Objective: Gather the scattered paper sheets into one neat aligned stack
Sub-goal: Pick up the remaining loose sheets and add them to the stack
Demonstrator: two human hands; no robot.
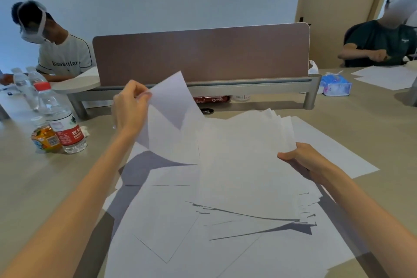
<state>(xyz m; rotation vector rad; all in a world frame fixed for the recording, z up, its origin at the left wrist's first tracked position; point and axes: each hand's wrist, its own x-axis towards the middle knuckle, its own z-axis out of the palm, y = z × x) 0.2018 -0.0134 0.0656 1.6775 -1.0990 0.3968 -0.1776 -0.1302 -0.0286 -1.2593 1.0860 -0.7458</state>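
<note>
**A:** Where do the papers stand?

**B:** Split three ways. The left hand pinches a single sheet by its top corner, fingers pressed together on it, and the sheet hangs raised above the bench. The right hand grips a fanned bundle by its right edge, thumb on top. More loose sheets lie skewed underneath.

**A:** What worries you?

**B:** The bundle is held at one side only, and its edges are already splayed. If it tilts, I think the lower sheets could slide out. The single sheet is limp, so it may buckle or land crooked as it meets the bundle.

**A:** And the water bottle?

**B:** It is well apart to the left, so only a wide sweep of the left arm would reach it.
</note>
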